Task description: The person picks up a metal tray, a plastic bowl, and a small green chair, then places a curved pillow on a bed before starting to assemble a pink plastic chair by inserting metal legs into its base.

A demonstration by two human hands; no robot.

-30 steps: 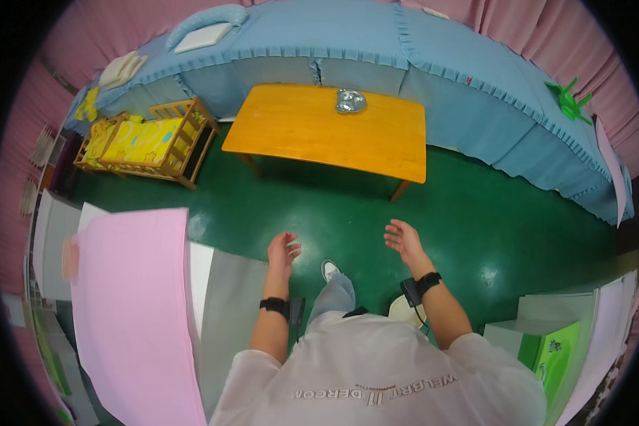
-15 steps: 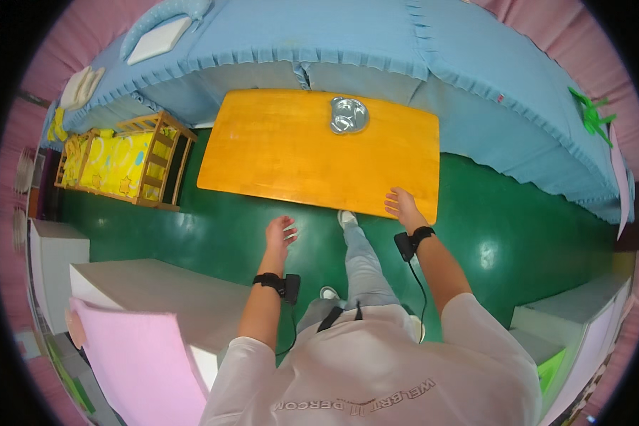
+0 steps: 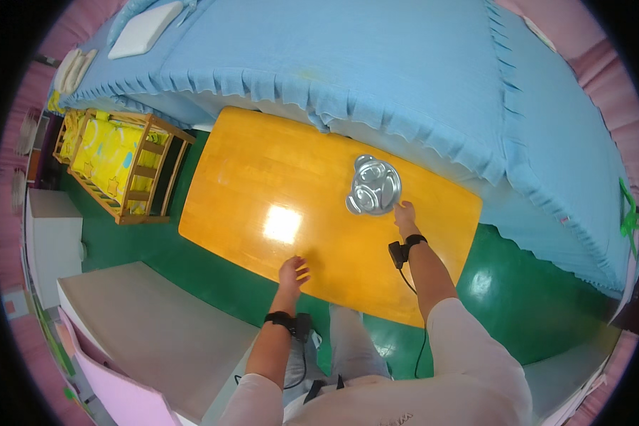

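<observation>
A shiny metal divided plate, shaped like an animal head with two round ears on its left side, lies on the orange-yellow table. At its lower right rim is my right hand, fingers bent in and closed at the edge; the fingertips are partly hidden. My left hand hangs by the near edge of the table, fingers loosely curved and apart, holding nothing. Both wrists carry black straps with small devices and cables.
Behind the table runs a long surface under a ruffled blue cloth, bearing a white pillow. A wooden doll bed with yellow bedding stands at left. A low white cabinet is at near left, on green floor.
I have stepped closer to the table and leaned over it. My right hand has reached forward to the plate's rim. My left hand has come forward to the table's near edge.
</observation>
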